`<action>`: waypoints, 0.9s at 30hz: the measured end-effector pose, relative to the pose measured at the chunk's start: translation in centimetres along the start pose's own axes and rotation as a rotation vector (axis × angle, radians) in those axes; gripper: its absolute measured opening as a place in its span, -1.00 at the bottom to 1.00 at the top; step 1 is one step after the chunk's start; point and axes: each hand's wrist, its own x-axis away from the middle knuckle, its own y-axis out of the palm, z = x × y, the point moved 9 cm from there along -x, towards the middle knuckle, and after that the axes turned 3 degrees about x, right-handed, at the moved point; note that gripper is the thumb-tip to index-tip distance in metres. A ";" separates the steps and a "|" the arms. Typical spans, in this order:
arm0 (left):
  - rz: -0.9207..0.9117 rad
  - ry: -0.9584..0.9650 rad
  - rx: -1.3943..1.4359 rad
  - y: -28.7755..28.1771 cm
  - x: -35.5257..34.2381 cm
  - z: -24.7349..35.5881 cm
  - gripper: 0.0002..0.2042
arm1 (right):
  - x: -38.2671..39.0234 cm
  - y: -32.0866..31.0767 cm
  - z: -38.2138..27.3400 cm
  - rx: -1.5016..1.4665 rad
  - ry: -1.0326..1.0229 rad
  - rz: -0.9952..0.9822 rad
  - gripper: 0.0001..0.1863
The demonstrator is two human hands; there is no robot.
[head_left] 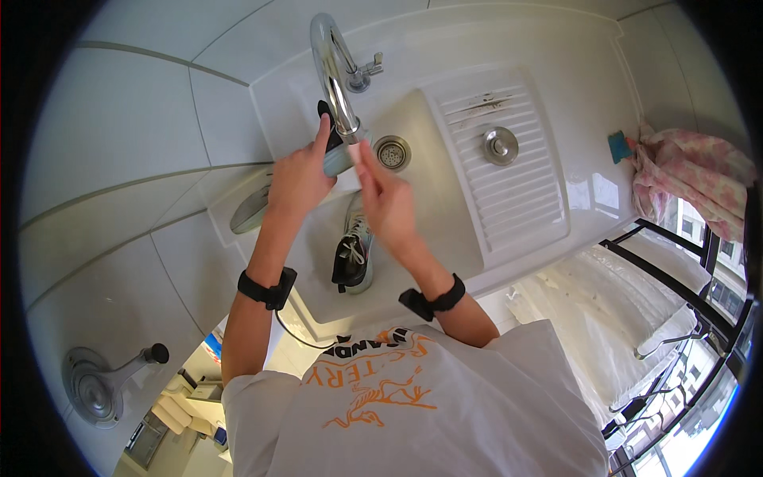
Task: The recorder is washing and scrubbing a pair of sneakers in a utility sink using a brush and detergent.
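Observation:
Beneath the tap (338,99), my left hand (298,179) grips a grey-green and black shoe (338,161); the tap and my fingers hide part of it. My right hand (387,207) is closed round a pale, narrow object (355,154) held against that shoe; its kind I cannot make out. Below my hands a second shoe (362,258), grey with a black collar and white laces, lies in the white sink (433,230). The sink's metal drain (392,153) is just right of the shoe in my left hand.
A ribbed washboard (509,195) fills the sink's right side, with a round metal strainer (500,145) on it. A grey oval object (251,211) rests on the left ledge. At the far right are a blue-green sponge (619,147) and a pink-patterned cloth (683,171).

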 end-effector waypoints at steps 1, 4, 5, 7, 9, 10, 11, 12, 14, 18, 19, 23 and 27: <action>0.008 0.009 -0.021 0.1 -0.1 0.3 -0.03 | -1.6 -0.3 1.6 0.013 0.086 -0.015 -0.62; 0.032 0.009 -0.040 -0.4 0.1 1.2 -0.04 | -4.0 -0.4 7.2 -0.010 0.147 -0.044 -0.61; 0.039 0.014 -0.046 -0.8 -0.2 1.0 -0.04 | -5.1 0.1 7.3 -0.053 0.102 -0.060 -0.61; 0.004 -0.076 0.008 -0.5 -0.5 -0.6 -0.03 | -3.9 0.3 7.3 -0.148 0.139 0.039 -0.61; 0.025 -0.063 0.029 -0.4 0.3 -0.6 -0.04 | -0.7 -1.0 5.1 -0.239 0.194 0.116 -0.61; 0.057 -0.041 0.044 -0.7 0.2 -0.7 -0.05 | -0.2 -1.2 2.9 -0.200 0.208 0.059 -0.61; 0.056 -0.038 0.044 -0.7 0.2 -0.6 -0.05 | -0.2 -1.4 1.4 -0.156 0.225 0.009 -0.62; 0.052 -0.029 0.026 -0.8 0.3 -0.3 -0.06 | -0.7 -1.4 0.9 -0.155 0.225 0.010 -0.62; 0.045 -0.023 0.014 -0.5 0.2 0.1 -0.08 | -1.7 0.0 1.1 0.037 0.271 -0.143 -0.62; 0.078 -0.019 -0.003 -0.4 -1.4 0.3 -0.11 | -5.9 1.1 4.7 -0.107 0.281 -0.124 -0.61; 0.064 -0.017 -0.003 -0.5 -1.3 0.3 -0.12 | -6.6 1.6 5.6 -0.126 0.222 -0.066 -0.62; 0.143 0.002 -0.045 -0.5 -0.5 0.0 -0.12 | -6.5 1.2 3.6 0.018 0.163 -0.012 -0.63; 0.097 -0.016 -0.025 -0.1 -0.3 0.2 -0.13 | -2.6 0.2 -0.1 0.226 0.118 -0.075 -0.60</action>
